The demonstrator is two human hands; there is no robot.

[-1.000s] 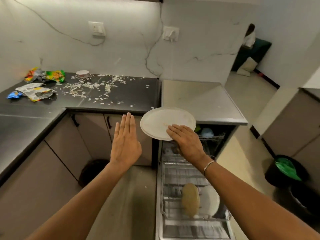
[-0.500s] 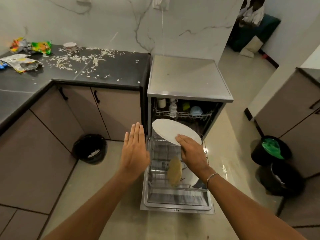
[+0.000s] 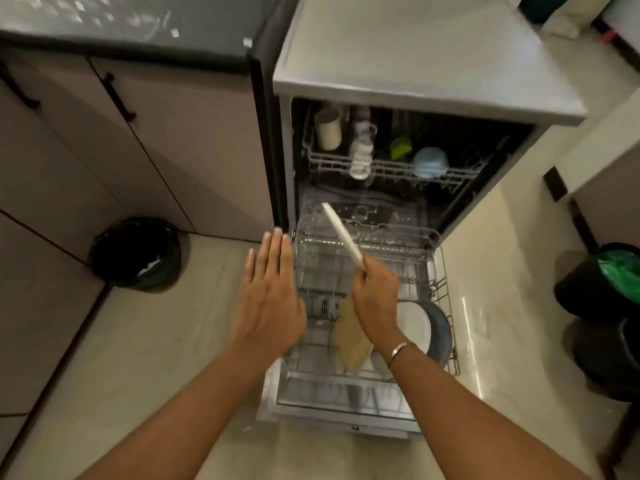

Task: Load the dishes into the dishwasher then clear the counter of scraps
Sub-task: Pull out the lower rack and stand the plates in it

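Standing by, I see the right hand (image 3: 375,292) with its grip closed on the near rim of a white plate (image 3: 341,233). The plate is held edge-on and tilted above the middle of the pulled-out lower rack (image 3: 446,296), not yet in a slot. The left hand (image 3: 270,299) hovers flat at the rack's left edge, its grip open and empty. Loading looks well along. A tan plate (image 3: 349,341) and a second white plate (image 3: 414,323) stand near the rack's front right corner. The upper rack (image 3: 391,168) carries a cup (image 3: 327,128), a bottle (image 3: 360,150) and a blue bowl (image 3: 429,162). The clearing seems not begun, since pale scraps (image 3: 175,32) lie blurred on the table (image 3: 138,51) towards its right end
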